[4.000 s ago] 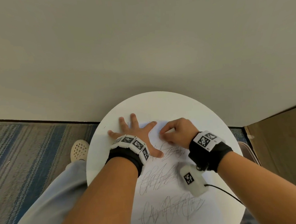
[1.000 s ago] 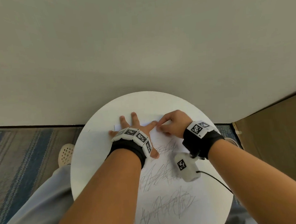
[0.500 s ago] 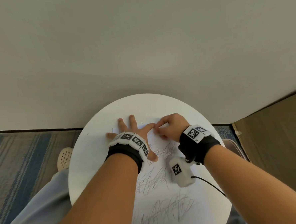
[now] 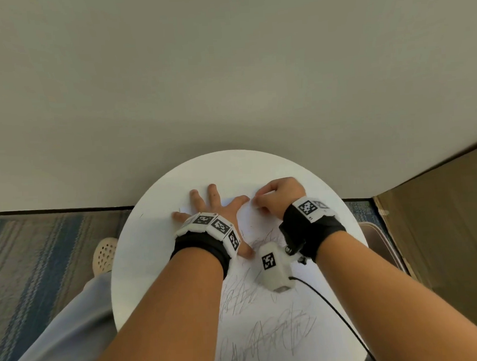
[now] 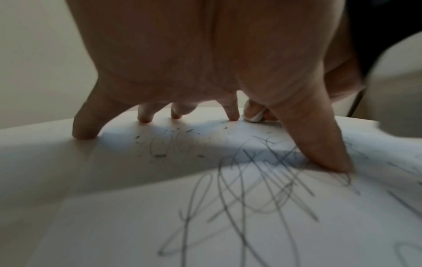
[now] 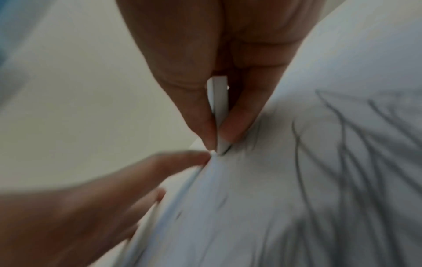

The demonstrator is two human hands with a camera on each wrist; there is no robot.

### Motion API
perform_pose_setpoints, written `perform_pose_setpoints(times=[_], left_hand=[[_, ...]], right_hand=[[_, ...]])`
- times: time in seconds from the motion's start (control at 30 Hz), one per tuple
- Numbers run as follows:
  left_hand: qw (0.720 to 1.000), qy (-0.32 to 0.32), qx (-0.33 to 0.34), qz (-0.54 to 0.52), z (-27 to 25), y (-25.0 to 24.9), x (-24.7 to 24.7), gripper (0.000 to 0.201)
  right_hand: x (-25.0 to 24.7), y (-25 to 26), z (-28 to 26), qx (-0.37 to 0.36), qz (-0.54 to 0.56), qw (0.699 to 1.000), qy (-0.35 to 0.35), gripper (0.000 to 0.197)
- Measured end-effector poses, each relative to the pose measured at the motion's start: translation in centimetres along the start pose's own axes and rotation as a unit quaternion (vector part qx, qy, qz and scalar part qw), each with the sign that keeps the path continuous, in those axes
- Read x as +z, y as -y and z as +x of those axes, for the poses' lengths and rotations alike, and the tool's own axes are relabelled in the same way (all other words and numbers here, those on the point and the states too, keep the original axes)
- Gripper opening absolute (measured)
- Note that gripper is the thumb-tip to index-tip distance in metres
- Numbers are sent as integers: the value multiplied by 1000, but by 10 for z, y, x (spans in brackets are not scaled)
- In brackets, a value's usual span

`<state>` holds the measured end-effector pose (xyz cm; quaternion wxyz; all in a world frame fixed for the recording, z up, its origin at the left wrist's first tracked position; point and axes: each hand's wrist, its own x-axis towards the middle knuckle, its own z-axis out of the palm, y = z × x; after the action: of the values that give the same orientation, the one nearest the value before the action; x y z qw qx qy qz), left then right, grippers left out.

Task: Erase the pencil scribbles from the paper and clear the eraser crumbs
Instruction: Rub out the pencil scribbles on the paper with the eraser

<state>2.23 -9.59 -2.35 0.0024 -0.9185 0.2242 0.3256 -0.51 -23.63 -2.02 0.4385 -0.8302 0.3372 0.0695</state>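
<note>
The right wrist view is blurred, and in the head view the right hand [image 4: 281,195] covers what it grips; only the wrist views show the small white block eraser [image 6: 219,108], pinched between thumb and fingertips with its lower tip pressed on the white sheet of paper [image 4: 268,318]. The paper's near edge is cut off at the bottom of the head view, and both forearms hide parts of it.

One sheet lies on the round white table [image 4: 141,256]. Three patches of grey pencil scribbles [image 4: 272,337] can be counted in the head view: two dark ones near the person and a fainter one partly behind the white wrist camera housing [image 4: 273,267]. Faint traces of another show under the left palm in the left wrist view. The dark eraser crumbs [image 5: 160,155] scattered there are too small and many to count.

The left hand [image 4: 208,207] is spread flat, grasping nothing, its fingertips [image 5: 84,133] pressing down the far part of the paper, just beside the eraser.
</note>
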Motion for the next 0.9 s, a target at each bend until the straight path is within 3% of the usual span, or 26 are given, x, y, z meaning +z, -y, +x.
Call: perform_pose_setpoints(times=[0.07,0.17,0.3,0.4,0.53,0.73,0.9], left_hand=[[1000,4,0,1,-1,0,-1,114],[1000,8,2,-6,1,0,-1,112],[1000,9,1,-5,1,0,0,112],[1000,10,4,-8,2,1,0,111],[1000,16,1,4,2,0,-1,114],[997,16,52,47,9,-11,2,114],[999,22,45,18,11,-15,2,111]], right_hand=[[-6,-3,3,-6,-13,1000,-1,7],[-8,-5,-4,-27,-31,997,62,3],[-12,-10,1,-31,-26,999,-8,3],[-12,-9,-1,-43,-60,996,42,5],[-31,-15,11,-27,-54,998,-28,7],[-31,-15,11,-40,-73,997,-9,9],[-32,-14,10,-40,-72,997,-11,8]])
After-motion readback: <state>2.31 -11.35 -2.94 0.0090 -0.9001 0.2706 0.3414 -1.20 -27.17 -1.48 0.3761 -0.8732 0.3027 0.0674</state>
